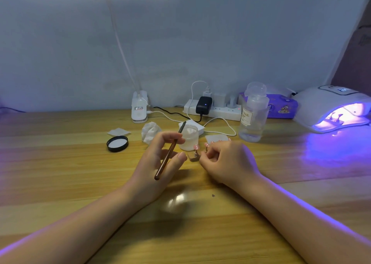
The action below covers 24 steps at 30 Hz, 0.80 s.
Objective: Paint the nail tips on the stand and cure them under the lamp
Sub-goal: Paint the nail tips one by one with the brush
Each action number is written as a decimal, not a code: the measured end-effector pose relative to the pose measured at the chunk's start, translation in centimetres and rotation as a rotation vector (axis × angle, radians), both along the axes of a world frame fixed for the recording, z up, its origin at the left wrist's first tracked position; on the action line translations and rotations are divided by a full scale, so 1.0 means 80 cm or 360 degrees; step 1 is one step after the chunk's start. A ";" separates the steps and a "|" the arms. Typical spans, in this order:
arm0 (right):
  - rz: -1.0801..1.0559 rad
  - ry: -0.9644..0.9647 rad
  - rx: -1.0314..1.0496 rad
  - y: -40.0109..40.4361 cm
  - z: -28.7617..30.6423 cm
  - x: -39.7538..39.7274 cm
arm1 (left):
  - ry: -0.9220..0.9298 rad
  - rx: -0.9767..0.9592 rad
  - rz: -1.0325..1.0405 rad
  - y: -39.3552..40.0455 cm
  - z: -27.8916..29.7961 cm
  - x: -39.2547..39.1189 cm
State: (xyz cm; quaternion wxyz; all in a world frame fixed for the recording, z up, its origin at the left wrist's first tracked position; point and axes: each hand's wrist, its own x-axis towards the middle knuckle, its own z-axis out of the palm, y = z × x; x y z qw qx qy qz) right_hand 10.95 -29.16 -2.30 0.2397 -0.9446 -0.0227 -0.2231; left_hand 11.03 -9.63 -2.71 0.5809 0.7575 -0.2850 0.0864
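a: head view, item one: left hand (158, 163), fingers loosely curled, thumb and forefinger pinching a brown brush (170, 153), dark tip up.

b: item two?

a: right hand (226, 161), fingers curled in tight at the clear stand (193, 157) holding pink nail tips (196, 147); actual grip cannot be told.

b: surroundings?

a: white jar (188, 137) just behind the stand, black lid (117, 143) left, crumpled tissue (150, 132), pump bottle (253, 113), power strip (212, 110). lamp (331, 109) far right, glowing violet, well apart on the wooden table (80, 173).

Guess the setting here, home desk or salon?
Likely a home nail-art desk, though I can't rule out a small studio: a white dome-shaped curing lamp glowing violet, pink nail tips on a small clear stand, and a white power strip on the wooden table.
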 end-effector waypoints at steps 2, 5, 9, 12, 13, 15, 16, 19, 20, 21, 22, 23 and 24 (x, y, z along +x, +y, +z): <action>-0.0042 0.0026 -0.0088 -0.005 0.004 0.000 | -0.0036 -0.0004 0.0019 0.000 0.000 -0.002; -0.0051 0.0064 -0.0126 -0.009 0.005 0.001 | -0.0073 -0.0043 0.0047 -0.001 0.000 -0.003; -0.0010 0.0122 -0.0146 -0.008 0.005 0.003 | -0.0089 -0.0081 0.0048 -0.003 0.001 -0.002; 0.0006 0.0148 -0.0158 -0.009 0.005 0.004 | -0.0099 -0.0088 0.0060 -0.003 0.000 -0.002; 0.0005 0.0148 -0.0165 -0.008 0.005 0.004 | -0.0100 -0.0081 0.0069 -0.003 0.000 -0.002; -0.0001 0.0144 -0.0185 -0.007 0.004 0.004 | -0.0105 -0.0067 0.0084 -0.002 0.000 -0.001; 0.0000 0.0140 -0.0191 -0.007 0.004 0.003 | -0.0108 -0.0061 0.0089 -0.002 0.000 -0.001; 0.0017 0.0125 -0.0192 -0.007 0.004 0.004 | -0.0112 -0.0039 0.0105 -0.003 0.001 -0.002; 0.0027 0.0120 -0.0200 -0.007 0.003 0.004 | -0.0112 -0.0034 0.0111 -0.003 0.002 -0.002; 0.0035 0.0111 -0.0209 -0.007 0.003 0.005 | -0.0111 -0.0030 0.0115 -0.003 0.002 -0.003; 0.0040 0.0103 -0.0216 -0.006 0.003 0.005 | -0.0110 -0.0027 0.0119 -0.003 0.003 -0.003; 0.0044 0.0097 -0.0222 -0.006 0.003 0.005 | -0.0109 -0.0026 0.0118 -0.003 0.003 -0.004; 0.0051 0.0095 -0.0224 -0.005 0.003 0.004 | -0.0107 -0.0028 0.0114 -0.003 0.004 -0.005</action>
